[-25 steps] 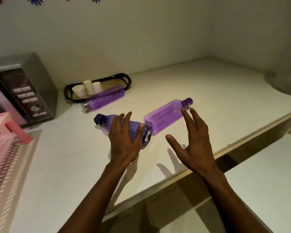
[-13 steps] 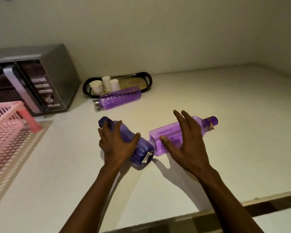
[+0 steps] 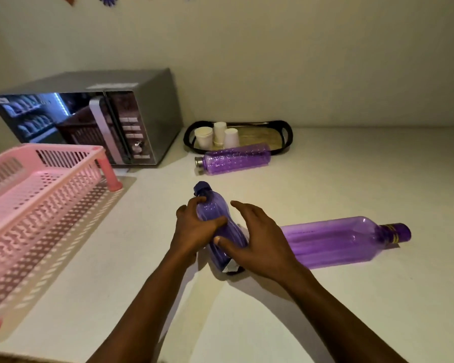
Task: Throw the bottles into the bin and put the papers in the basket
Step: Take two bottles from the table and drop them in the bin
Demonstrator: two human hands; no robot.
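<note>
A dark blue-purple bottle point(image 3: 212, 216) lies on the white counter point(image 3: 325, 297), cap pointing away from me. My left hand point(image 3: 194, 229) grips it around the middle. My right hand point(image 3: 257, 239) rests against the bottle's right side near its base, thumb on the bottle and fingers spread. To the right lies a square light-purple bottle point(image 3: 336, 241), free of both hands. Farther back a round purple bottle point(image 3: 236, 159) with a metal cap lies in front of a tray. A pink slatted basket point(image 3: 37, 195) stands at the left. No bin or papers are in view.
A silver microwave point(image 3: 95, 119) stands against the wall behind the basket. A black-rimmed tray point(image 3: 281, 132) holds paper cups point(image 3: 219, 136) at the back. The wall closes off the counter's far side.
My right hand left the square bottle and came over to the dark bottle beside my left hand. My left hand closed round the dark bottle. The view shifted to the left.
</note>
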